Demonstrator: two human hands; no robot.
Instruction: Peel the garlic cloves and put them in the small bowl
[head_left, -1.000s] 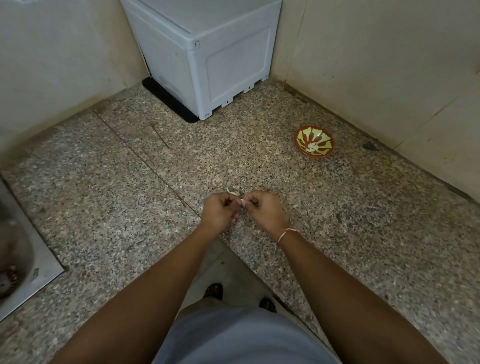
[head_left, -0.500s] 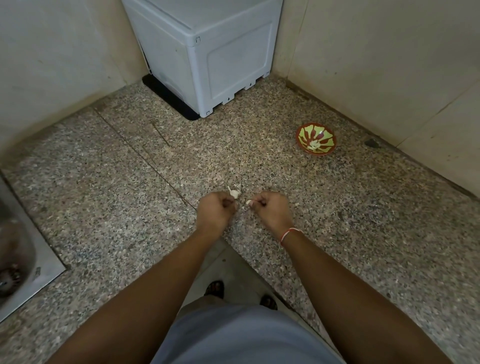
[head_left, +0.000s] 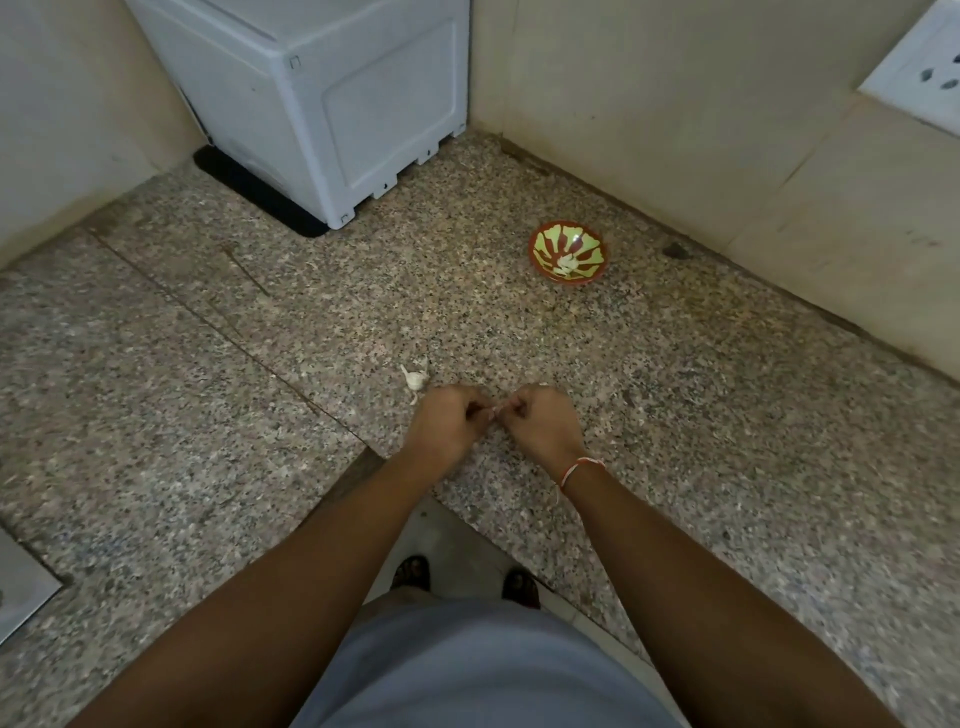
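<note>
My left hand (head_left: 449, 423) and my right hand (head_left: 540, 423) meet over the speckled granite counter (head_left: 208, 389), fingers curled, pinching a small pale garlic clove (head_left: 493, 412) between them. Most of the clove is hidden by my fingers. White garlic pieces with papery skin (head_left: 414, 379) lie on the counter just beyond my left hand. The small red and green bowl (head_left: 569, 252) stands farther back to the right, near the wall, with pale peeled cloves in its bottom.
A white plastic appliance (head_left: 332, 104) on a black mat fills the back corner. Beige walls run along the back and right, with a white socket (head_left: 930, 78) at the upper right. A steel sink edge (head_left: 21, 592) shows at the lower left. My feet appear below the counter edge.
My hands came back together after parting slightly, and both shifted a little toward me. The garlic pieces on the counter now show clear of my left hand.
</note>
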